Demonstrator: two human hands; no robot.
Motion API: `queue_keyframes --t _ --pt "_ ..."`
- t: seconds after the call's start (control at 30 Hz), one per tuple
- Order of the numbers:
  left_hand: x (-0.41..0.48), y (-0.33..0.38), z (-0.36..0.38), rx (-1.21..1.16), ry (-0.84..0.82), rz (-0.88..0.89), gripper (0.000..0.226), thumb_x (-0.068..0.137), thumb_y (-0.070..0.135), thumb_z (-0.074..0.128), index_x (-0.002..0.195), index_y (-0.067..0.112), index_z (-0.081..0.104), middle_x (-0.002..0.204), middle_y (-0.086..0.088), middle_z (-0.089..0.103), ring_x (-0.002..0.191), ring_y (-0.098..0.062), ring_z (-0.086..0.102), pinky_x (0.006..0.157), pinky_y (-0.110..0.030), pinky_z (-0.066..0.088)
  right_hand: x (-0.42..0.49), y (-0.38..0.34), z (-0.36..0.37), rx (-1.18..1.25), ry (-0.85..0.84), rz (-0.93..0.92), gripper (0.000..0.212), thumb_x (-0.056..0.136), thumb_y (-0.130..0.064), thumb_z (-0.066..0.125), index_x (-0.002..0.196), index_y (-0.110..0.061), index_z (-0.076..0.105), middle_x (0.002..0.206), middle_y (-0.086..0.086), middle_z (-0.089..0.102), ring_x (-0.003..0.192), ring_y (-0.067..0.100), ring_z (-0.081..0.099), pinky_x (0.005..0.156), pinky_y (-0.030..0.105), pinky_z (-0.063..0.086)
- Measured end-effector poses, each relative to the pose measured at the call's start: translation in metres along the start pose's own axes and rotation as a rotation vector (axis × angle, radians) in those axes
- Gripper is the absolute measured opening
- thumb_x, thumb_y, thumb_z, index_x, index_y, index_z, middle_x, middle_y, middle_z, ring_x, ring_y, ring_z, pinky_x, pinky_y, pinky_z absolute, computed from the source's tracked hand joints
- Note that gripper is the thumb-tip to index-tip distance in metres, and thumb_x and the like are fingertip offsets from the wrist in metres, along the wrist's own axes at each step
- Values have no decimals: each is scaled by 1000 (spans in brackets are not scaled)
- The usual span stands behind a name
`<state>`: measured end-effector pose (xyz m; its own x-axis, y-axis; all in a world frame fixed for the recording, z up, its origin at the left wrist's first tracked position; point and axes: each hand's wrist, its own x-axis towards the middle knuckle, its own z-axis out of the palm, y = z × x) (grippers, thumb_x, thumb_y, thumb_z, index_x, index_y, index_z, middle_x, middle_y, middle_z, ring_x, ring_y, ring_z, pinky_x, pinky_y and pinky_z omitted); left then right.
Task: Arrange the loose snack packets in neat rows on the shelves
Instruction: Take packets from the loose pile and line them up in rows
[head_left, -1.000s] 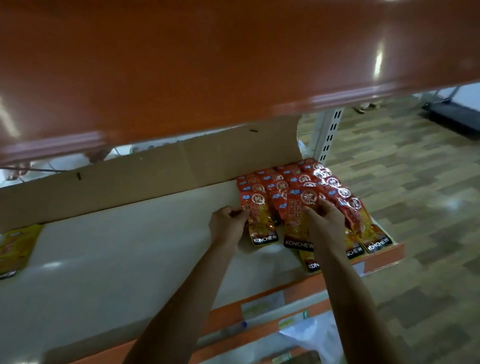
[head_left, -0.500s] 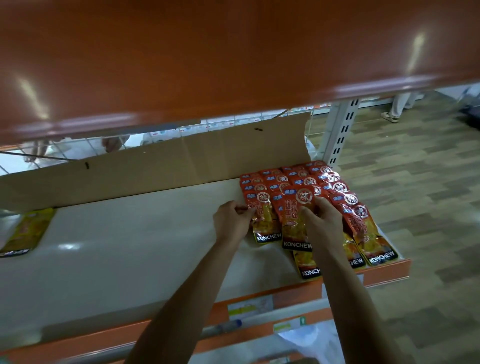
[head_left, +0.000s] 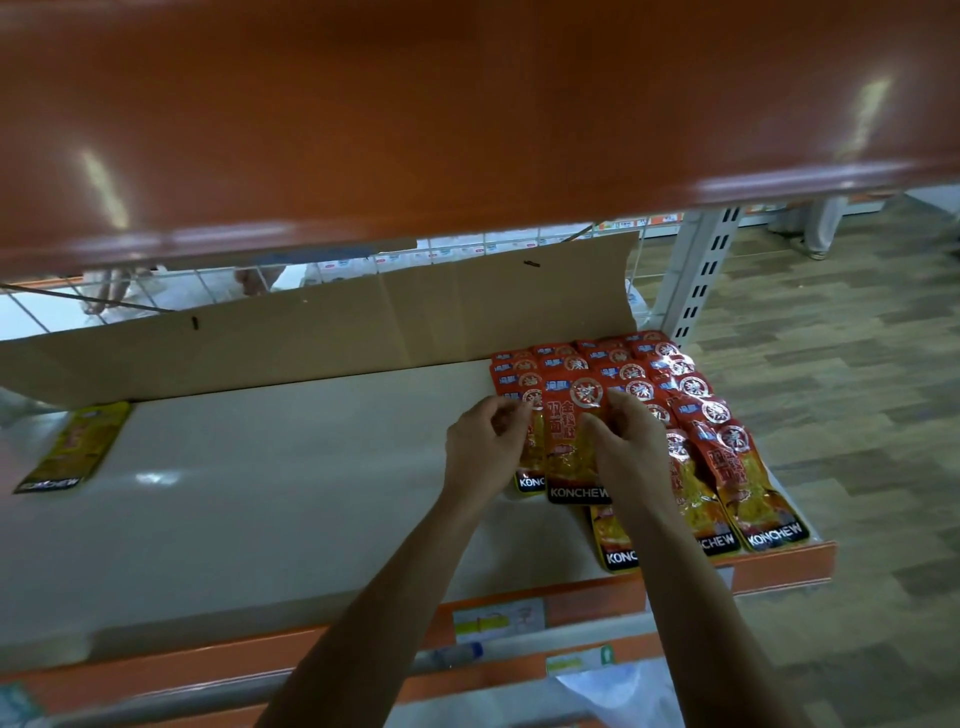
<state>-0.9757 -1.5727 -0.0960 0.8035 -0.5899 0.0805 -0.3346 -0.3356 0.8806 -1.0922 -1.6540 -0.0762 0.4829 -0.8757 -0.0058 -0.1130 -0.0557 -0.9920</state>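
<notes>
- Head view: both hands work the front red packet (head_left: 566, 447) at the right end of the shelf (head_left: 260, 509).
- Grip: left hand (head_left: 485, 441) pinches its left edge; right hand (head_left: 631, 447) pinches its right edge, fingers curled.
- Step, as judged: seating it against the laid rows (head_left: 691, 395).
- Next move: square its edges, release, then fetch the stray yellow packet (head_left: 72, 447) at the far left.

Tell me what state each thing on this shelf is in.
Front red-and-yellow foil snack packet: flat, overlapping its neighbours.
Left hand: pinching its left edge.
Right hand: pinching its right edge.
Other red foil packets: in overlapping rows.
Lone yellow foil packet: flat, far left.
Brown cardboard sheet: upright at back.
</notes>
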Motion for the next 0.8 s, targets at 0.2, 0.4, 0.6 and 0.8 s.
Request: queue_keyframes --t 0.2,0.4,0.6,0.8 --pt "-4 -3 0 -265 -111 -94 13 84 38 71 94 38 63 95 14 69 89 -4 68 80 -30 59 -1 3 10 -157 -42 -75 31 91 -14 59 122 -15 62 105 0 69 94 14 66 82 41 57" --pt "-4 -18 -8 -188 -76 -168 14 83 35 73 93 30 65 94 8 72 85 -7 70 80 -37 60 5 9 4 -488 58 -146 35 92 -12 58 128 -12 58 120 7 64 111 23 58 91 33 48" --pt "-7 -22 -5 -75 -74 -171 15 83 35 73 91 29 61 91 10 69 86 -8 68 78 -38 60 5 11 5 -603 29 -172 38 93 -8 55 131 -12 56 124 10 59 117 27 52 97 38 45" --pt "-7 -18 0 30 -23 -129 30 81 37 75 102 22 59 85 13 64 82 -9 67 76 -39 60 5 13 3 -620 7 -173 38 92 -8 56 129 -12 57 122 9 60 114 26 52 94 36 44"
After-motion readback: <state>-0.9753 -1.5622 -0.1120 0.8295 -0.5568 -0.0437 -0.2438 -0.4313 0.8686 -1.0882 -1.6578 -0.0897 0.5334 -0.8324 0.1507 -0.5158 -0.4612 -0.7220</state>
